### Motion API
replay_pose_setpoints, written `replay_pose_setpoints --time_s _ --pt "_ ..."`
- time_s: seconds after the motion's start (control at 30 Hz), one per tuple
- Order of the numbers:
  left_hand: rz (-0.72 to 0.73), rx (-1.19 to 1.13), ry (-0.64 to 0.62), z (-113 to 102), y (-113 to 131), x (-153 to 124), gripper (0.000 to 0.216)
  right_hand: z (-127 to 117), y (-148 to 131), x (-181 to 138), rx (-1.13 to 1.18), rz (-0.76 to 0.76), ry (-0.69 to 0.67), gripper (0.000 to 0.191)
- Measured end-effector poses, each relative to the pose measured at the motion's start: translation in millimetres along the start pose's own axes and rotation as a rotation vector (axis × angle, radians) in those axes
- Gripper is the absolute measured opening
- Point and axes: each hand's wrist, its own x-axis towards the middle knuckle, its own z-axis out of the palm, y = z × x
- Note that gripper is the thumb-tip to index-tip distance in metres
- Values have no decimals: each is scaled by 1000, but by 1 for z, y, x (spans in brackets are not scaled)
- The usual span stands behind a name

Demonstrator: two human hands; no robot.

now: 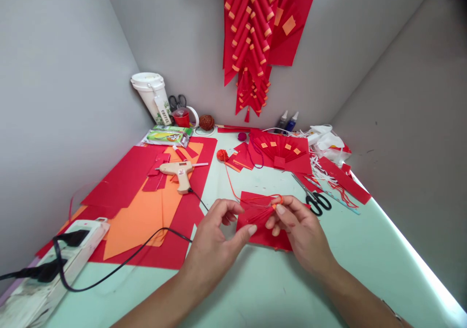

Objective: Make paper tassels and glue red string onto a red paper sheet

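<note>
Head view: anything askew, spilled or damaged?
No spill; the red tassel in the right hand looks intact. White paper shreds are strewn far right behind the scissors; the glue gun lies sideways on red and orange paper, cord trailing.

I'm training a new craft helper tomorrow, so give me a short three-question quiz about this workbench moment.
1. True or false: the glue gun lies on the paper sheets to the left of the left hand.
2. What does the right hand pinch? A a red paper tassel; B a pencil; C a tape roll.
3. Fill in: the black-handled scissors lie on the table beside the ___ hand.
Key: 1 true; 2 A; 3 right.
</note>
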Motion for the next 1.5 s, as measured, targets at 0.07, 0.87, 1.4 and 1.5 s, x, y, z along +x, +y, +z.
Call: replay_pose_setpoints --time_s 0.07,0.87,1.4,1.5 --pt "109 75 56 1 -1 -2 20 1 0 -2 -17 0 -8 23" --pt "-42 -74 -265 -2 -2 5 17 6 -9 -6 -328 -185 -109 13" --pt "139 106 -104 5 -3 -3 16 9 -5 -5 -181 -41 19 22" --pt "119 133 -161 9 -6 -5 13 10 -2 -5 -192 -43 9 23"
